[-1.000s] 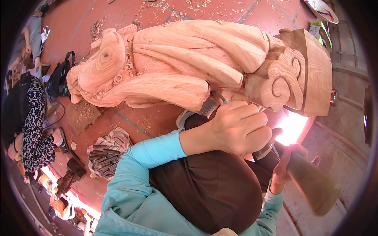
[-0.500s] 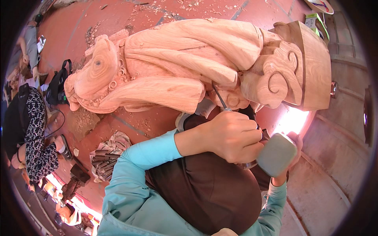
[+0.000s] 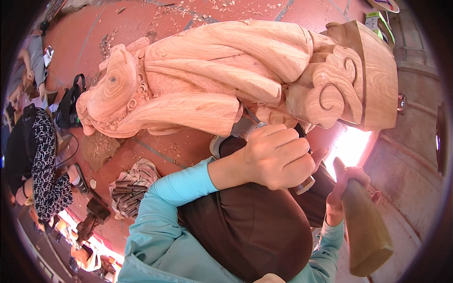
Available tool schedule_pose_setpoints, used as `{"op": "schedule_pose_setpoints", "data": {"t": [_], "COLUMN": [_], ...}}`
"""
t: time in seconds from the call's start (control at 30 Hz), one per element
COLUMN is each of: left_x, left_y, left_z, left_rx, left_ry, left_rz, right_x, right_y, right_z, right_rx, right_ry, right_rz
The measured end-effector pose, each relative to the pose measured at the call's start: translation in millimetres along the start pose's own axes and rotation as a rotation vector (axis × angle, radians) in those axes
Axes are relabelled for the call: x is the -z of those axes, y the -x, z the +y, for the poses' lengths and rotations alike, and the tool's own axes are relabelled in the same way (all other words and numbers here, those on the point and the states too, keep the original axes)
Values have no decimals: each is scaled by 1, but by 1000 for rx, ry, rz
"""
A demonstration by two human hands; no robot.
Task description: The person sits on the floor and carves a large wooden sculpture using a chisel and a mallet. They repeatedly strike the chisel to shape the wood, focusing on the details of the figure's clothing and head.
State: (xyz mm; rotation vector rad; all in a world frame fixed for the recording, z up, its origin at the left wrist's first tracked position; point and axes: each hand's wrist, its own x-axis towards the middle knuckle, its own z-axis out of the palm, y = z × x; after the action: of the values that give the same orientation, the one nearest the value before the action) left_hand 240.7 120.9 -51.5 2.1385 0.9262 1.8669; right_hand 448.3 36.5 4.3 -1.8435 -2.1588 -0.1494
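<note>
A large pale wooden carving (image 3: pixel 198 78) with draped folds and curled scrolls lies on its side across the view. My left hand (image 3: pixel 278 158) is closed around a chisel (image 3: pixel 305 186), whose handle end sticks out below the fist. The chisel's thin metal shank points into a recess between the folds and the scrolls; its tip is hidden there. To the right, my right hand (image 3: pixel 348 181) grips a wooden mallet (image 3: pixel 365 231), with the mallet's thick head swung down and away from the chisel.
Wrapped in a cloth, several chisels (image 3: pixel 130 191) lie on the red tiled floor (image 3: pixel 155 158). A black bag (image 3: pixel 71 104) and other people sit at the left. Wood shavings are scattered behind the carving. A pale wall (image 3: pixel 401 165) curves along the right.
The mallet has swung away from the chisel's handle end, down and to the right. My left hand and the chisel have shifted slightly left and up.
</note>
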Motion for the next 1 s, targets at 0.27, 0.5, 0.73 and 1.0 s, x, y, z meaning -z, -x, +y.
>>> {"op": "schedule_pose_setpoints", "data": {"t": [0.27,0.5,0.73,1.0], "left_x": [-3,12,8,-1], "left_y": [5,5,-2,-1], "left_z": [-2,0,6,0], "left_rx": [-7,-107,-58,-44], "left_ry": [-11,223,78,36], "left_rz": [31,-223,-147,-29], "right_x": [-45,-40,-40,-32], "right_y": [34,25,36,19], "right_z": [40,37,19,32], "right_rx": [193,210,78,429], "right_ry": [-231,-362,62,569], "right_rz": [154,61,113,173]}}
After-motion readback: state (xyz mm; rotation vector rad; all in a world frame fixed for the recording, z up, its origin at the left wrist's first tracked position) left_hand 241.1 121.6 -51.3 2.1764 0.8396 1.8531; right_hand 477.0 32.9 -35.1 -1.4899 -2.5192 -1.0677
